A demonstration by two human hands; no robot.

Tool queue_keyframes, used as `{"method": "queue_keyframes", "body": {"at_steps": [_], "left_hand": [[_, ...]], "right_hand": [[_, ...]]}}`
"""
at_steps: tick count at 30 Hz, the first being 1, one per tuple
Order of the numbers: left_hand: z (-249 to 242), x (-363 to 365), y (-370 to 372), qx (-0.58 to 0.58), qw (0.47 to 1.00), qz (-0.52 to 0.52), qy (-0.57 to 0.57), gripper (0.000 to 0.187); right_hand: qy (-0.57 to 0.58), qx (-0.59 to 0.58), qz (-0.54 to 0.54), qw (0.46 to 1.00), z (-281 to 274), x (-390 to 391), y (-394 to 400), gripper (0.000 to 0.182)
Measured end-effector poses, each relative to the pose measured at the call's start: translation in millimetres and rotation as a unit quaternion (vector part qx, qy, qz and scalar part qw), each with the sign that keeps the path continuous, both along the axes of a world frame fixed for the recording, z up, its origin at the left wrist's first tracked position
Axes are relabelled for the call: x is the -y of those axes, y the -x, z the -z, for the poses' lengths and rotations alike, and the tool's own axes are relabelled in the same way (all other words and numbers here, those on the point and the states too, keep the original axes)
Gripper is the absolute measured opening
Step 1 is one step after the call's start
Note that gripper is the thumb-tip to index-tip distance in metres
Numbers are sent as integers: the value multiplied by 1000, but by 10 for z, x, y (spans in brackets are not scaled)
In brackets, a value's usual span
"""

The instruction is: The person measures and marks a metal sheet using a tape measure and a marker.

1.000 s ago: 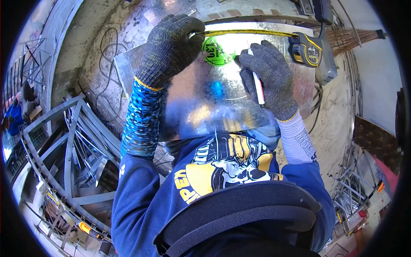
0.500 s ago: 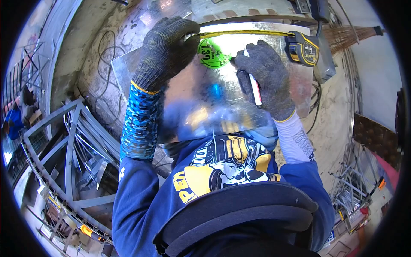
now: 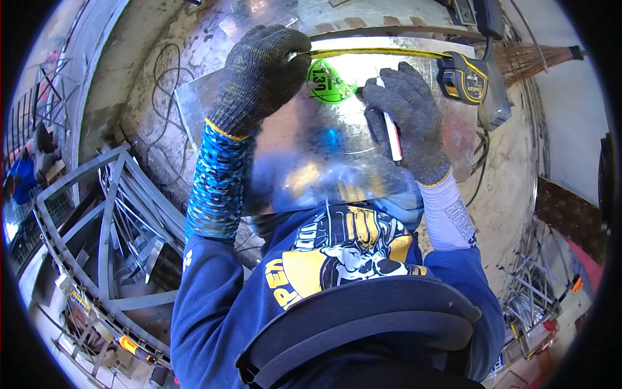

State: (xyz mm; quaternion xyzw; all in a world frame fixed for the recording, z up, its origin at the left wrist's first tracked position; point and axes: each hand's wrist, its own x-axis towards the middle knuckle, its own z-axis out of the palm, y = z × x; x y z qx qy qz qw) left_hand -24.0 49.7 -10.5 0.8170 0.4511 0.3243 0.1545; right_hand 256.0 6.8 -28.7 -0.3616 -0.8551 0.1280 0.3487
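My left hand [image 3: 267,74], in a dark knit glove, is closed on the end of a yellow tape measure blade. The drawn-out blade [image 3: 382,52] runs along the far edge of a shiny metal sheet [image 3: 288,139]. At the far right corner lies the black and yellow tape measure case [image 3: 465,78]. My gloved right hand [image 3: 414,123] rests over the sheet with a white and red marker [image 3: 392,136] gripped in its fingers, its tip side pointing toward the blade. Between the hands, a round green sticker [image 3: 329,81] is on the sheet.
Metal frames and bars [image 3: 107,220] stand at the left. A cable [image 3: 162,84] curls on the floor beyond the sheet. A broom [image 3: 534,61] lies at the upper right, and more metal pieces [image 3: 534,285] are at the lower right.
The sheet, tape measure and both hands appear slightly further right in the view. Both hands keep the same holds.
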Motion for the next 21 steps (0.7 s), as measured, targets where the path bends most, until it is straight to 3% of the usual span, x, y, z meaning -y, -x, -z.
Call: {"method": "queue_keyframes", "body": {"at_steps": [21], "left_hand": [[20,3,9,-5,1000,-5,-8,19]], "right_hand": [[-13,5,-9,1000,20,-11,-36,38]]}}
